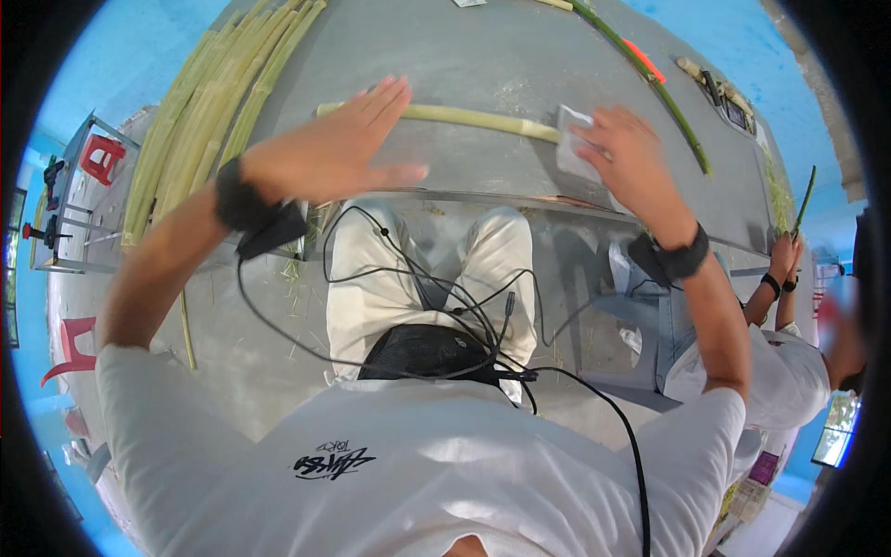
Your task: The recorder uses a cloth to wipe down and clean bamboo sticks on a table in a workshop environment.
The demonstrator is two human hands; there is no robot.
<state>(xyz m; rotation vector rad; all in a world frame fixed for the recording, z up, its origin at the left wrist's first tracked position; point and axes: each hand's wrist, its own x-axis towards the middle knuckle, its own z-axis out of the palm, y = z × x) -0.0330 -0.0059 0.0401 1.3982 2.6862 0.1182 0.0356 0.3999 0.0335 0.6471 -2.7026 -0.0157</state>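
Note:
A pale green, jointed stalk [464,116], like peeled bamboo or cane, lies crosswise on the grey table in front of me. Over its left part my left hand [339,144] is stretched out flat, thumb apart, with nothing in it. The hand hides some of the stalk, and I cannot tell whether they touch. At the stalk's right end, a white cloth or pad [577,147] sits under the fingers of my right hand [634,153]. Those fingers are bent onto it and partly blurred. Both wrists wear black bands.
Several long peeled stalks [209,102] lie at the table's left. A darker green stalk [654,88] and an orange item [643,59] are at the far right. Black cables [436,269] cross my lap. At right, a co-worker's hands [785,252] hold a thin green stalk.

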